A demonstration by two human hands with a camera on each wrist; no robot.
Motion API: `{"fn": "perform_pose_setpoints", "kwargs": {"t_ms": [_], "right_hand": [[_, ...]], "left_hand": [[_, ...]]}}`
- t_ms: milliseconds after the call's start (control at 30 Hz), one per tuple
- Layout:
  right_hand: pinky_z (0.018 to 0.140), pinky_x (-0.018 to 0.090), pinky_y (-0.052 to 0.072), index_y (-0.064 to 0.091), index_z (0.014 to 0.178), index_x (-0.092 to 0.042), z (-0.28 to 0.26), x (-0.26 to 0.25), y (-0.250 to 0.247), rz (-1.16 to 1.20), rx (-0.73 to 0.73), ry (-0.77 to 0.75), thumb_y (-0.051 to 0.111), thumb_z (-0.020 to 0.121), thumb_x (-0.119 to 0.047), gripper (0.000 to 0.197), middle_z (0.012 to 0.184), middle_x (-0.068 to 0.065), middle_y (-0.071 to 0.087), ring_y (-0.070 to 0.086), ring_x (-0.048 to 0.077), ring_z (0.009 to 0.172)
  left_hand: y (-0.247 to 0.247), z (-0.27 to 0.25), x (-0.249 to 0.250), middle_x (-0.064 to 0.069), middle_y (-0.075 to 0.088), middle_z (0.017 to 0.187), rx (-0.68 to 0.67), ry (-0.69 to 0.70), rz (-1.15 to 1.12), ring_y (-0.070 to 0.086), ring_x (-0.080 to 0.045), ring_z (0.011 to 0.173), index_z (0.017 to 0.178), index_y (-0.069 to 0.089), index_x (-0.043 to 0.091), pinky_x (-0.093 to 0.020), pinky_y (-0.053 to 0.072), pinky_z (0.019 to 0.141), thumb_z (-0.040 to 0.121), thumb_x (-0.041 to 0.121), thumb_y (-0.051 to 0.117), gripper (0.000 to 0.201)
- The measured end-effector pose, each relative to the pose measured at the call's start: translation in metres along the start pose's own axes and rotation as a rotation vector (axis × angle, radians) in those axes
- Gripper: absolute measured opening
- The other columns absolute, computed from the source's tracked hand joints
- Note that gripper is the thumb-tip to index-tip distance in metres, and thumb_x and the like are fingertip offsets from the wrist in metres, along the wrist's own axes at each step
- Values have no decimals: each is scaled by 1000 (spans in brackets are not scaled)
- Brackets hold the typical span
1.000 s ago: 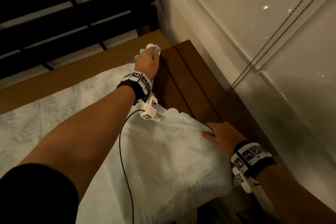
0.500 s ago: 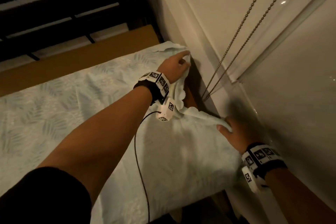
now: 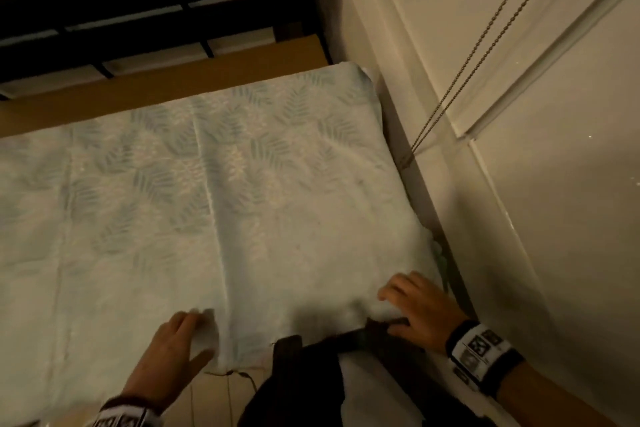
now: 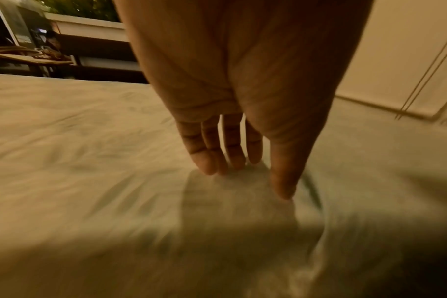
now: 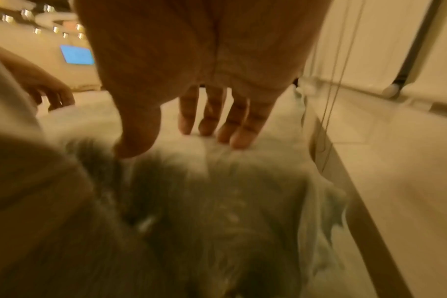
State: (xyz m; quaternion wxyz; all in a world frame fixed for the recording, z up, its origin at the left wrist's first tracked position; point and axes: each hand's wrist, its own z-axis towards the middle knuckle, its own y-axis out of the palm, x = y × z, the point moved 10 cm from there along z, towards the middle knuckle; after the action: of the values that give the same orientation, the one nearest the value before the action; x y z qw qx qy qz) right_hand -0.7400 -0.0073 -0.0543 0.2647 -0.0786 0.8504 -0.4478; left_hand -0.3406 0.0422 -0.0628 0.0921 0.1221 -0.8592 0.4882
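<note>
A pale cloth with a faint leaf print (image 3: 214, 184) lies spread flat over the table, reaching its far right corner. My left hand (image 3: 173, 347) rests on the cloth near its front edge, fingers straight (image 4: 225, 159) and touching the fabric. My right hand (image 3: 415, 308) lies on the cloth's front right corner, close to the wall, with fingers straight and spread (image 5: 217, 127). Neither hand grips the cloth. Both wrist views are blurred.
A glossy white wall (image 3: 519, 184) runs along the table's right side, with a beaded blind chain (image 3: 460, 80) hanging down to it. Dark slatted furniture (image 3: 138, 10) stands beyond a strip of brown floor (image 3: 173, 87). A dark garment (image 3: 301, 385) hangs at the front edge.
Both hands have let go of the cloth's right edge and come back to the front edge. The cloth now covers the wooden tabletop that showed before, and lies flat.
</note>
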Motion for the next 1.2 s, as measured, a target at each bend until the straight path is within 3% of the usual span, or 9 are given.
{"fn": "perform_pose_setpoints", "kwargs": {"t_ms": [133,233,367,433,533,767,967,1067,1200], "right_hand": [[77,38,53,64,91,-25,10,-3,13,-32,66,-49,54,81,-45,25,94,-4,64,60,21,83],[81,30,47,69,90,-22,10,1,15,-95,59,-64,42,85,-49,39,95,-2,67,59,20,85],[83,25,38,67,90,-18,0,26,8,-43,-11,85,51,93,-42,29,98,-1,62,53,18,92],[81,29,41,59,83,-24,-8,37,12,24,-46,172,58,92,-34,14,93,-4,58,51,17,88],[77,32,43,48,74,-32,-19,44,20,97,-44,254,64,89,-32,22,86,-8,54,51,14,84],[66,21,45,54,75,-26,-8,46,12,165,-161,298,61,85,-52,29,77,-8,57,53,5,69],[76,42,52,58,84,-25,110,64,-115,209,149,260,56,92,-37,14,91,-3,56,60,21,80],[81,41,52,65,100,-16,202,66,-185,153,322,169,57,90,-36,24,106,6,58,63,32,91],[100,46,46,51,135,-18,329,61,-261,75,318,138,56,94,-39,46,139,6,46,52,32,120]], "left_hand": [[31,-23,-31,1,57,114,9,52,3,57,-23,92,123,59,21,-33,48,80,68,38,87,64],[32,-27,-23,3,61,103,93,153,-8,58,-23,82,105,65,21,-26,42,70,70,36,85,43],[22,-40,-4,12,56,81,136,248,-20,52,-12,67,78,56,29,-13,29,56,79,48,51,20],[23,-39,-3,15,53,79,123,256,-53,49,-8,67,77,50,34,-16,32,58,79,49,50,16],[29,-32,-4,21,46,80,68,277,-60,44,-4,70,79,48,36,-17,33,64,82,51,51,16],[1,-14,4,14,58,80,-27,175,-158,54,1,76,78,48,37,-11,40,68,89,49,60,20],[-107,96,-13,2,68,84,194,-44,-223,60,-16,66,87,63,33,-27,44,69,87,20,73,16],[-169,175,-34,-13,71,110,281,-185,-179,67,-32,86,107,68,20,-37,48,80,89,19,70,18],[-230,286,-46,-19,58,137,297,-292,-110,60,-40,114,135,57,16,-49,47,97,96,24,60,40]]}}
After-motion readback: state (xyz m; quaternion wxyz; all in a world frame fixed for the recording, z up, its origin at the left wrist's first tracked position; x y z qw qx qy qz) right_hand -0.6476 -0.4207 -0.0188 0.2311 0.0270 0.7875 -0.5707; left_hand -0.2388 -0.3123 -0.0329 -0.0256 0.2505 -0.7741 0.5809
